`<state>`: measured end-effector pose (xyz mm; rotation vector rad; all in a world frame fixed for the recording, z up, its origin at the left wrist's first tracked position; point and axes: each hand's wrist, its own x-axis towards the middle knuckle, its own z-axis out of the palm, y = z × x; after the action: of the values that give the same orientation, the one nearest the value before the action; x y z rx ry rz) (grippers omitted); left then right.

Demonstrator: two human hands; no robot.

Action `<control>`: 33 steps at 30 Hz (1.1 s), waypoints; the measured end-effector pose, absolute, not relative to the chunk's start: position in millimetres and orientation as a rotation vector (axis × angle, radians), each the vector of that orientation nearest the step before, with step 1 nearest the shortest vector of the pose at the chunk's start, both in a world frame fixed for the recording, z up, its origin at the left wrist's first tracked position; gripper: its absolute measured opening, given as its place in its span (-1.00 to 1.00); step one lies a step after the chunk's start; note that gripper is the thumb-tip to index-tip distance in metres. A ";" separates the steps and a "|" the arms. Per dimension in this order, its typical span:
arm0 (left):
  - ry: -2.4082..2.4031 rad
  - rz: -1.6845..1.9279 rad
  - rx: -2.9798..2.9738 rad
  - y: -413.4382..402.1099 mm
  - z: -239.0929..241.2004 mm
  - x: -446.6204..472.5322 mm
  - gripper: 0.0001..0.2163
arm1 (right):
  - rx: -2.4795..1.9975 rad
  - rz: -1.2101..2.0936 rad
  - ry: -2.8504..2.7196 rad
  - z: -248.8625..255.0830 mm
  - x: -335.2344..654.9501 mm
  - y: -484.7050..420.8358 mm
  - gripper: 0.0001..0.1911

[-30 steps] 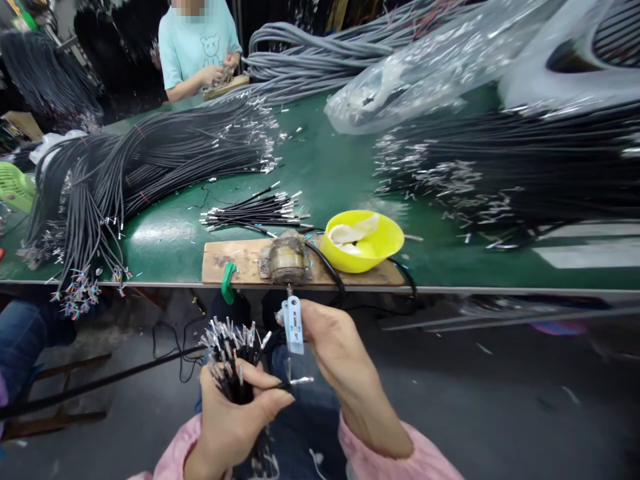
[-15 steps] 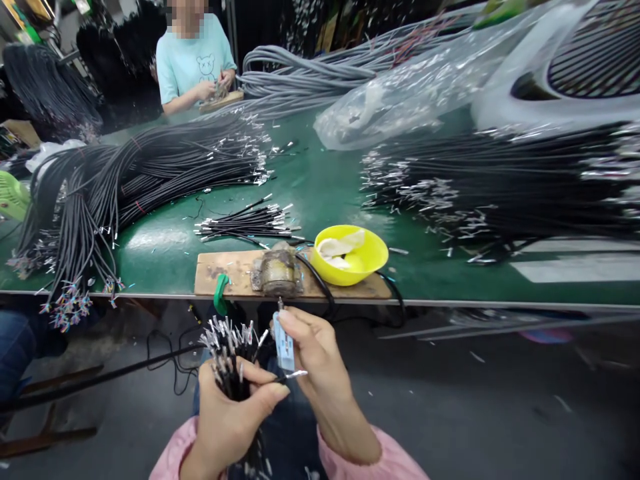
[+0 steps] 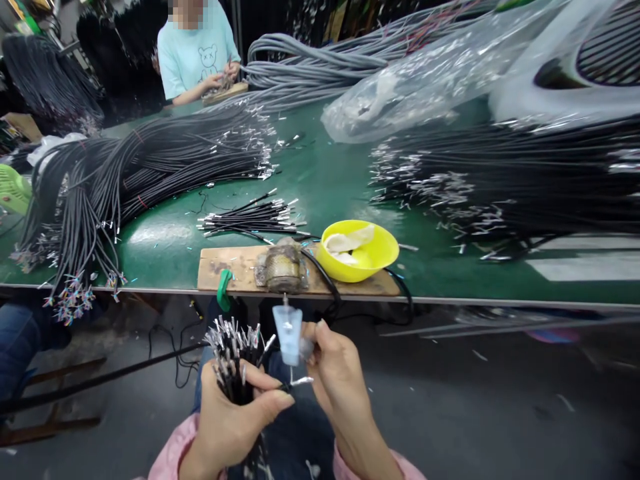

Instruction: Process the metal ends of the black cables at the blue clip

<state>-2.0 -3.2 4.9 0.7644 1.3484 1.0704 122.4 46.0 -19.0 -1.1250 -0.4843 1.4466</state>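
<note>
My left hand (image 3: 233,413) is closed round a bundle of short black cables (image 3: 233,360) with silvery ends pointing up. Between its thumb and forefinger one cable (image 3: 300,382) sticks out to the right, its bare silvery end below a translucent light-blue piece (image 3: 289,333). That piece hangs from the thin shaft of a small, grimy motor (image 3: 281,268) at the table edge. Just right of the blue piece is my right hand (image 3: 337,373), with fingers curled and closed near a blurred greyish bit that I cannot make out.
A wooden board (image 3: 235,257) carries the motor, and a yellow bowl (image 3: 357,250) with white material stands there. Short cables (image 3: 250,219) lie behind. Long black cable bundles (image 3: 165,160) flank both sides. Across the table sits a co-worker (image 3: 195,60).
My right hand has come off the blue piece and shifted slightly right. The blue piece now shows its broad face. My left hand keeps its hold on the cables.
</note>
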 end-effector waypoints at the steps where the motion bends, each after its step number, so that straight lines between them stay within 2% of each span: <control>1: 1.344 1.088 0.777 -3.8 2.2 -3.7 -0.85 | -1.135 1.445 -0.505 -22.0 123.7 42.4 -0.39; 6: 1.219 1.021 0.801 -6.2 -11.4 -11.4 -0.84 | -1.166 1.440 -0.625 -31.9 128.2 30.4 -0.40; 13: 1.223 1.299 0.728 -9.5 -2.0 4.4 -0.79 | -1.034 1.322 -1.091 -10.6 127.3 47.9 -0.44; 15: 1.262 1.346 0.702 -8.7 0.9 6.3 -0.81 | -1.101 1.172 -1.112 -6.9 126.6 46.2 -0.44; 18: 1.260 1.306 0.707 -10.0 1.9 2.7 -0.82 | -1.113 0.826 -1.083 -9.3 126.8 31.5 -0.56; 21: 1.250 1.175 0.768 -15.4 -0.1 -4.3 -0.80 | -0.895 0.735 -1.192 -13.2 127.2 13.3 -0.80; 24: 1.218 1.052 0.766 -20.9 -4.9 -9.7 -0.75 | -0.808 0.837 -1.265 -16.5 125.9 4.2 -0.81; 26: 1.183 0.991 0.771 -22.6 -8.4 -11.1 -0.73 | -0.793 1.008 -1.227 -21.1 124.1 4.8 -0.73; 30: 1.304 1.066 0.963 -21.4 -10.0 -10.4 -0.82 | -0.855 1.433 -0.967 -30.1 121.8 19.2 -0.59; 33: 1.410 1.141 1.106 -18.6 -6.5 -9.3 -0.88 | -0.950 1.537 -0.738 -23.5 122.3 37.5 -0.57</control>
<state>-9.3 -18.6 -6.5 1.1058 1.4098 1.1413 122.3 37.5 -23.5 -0.9501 -0.7380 1.5368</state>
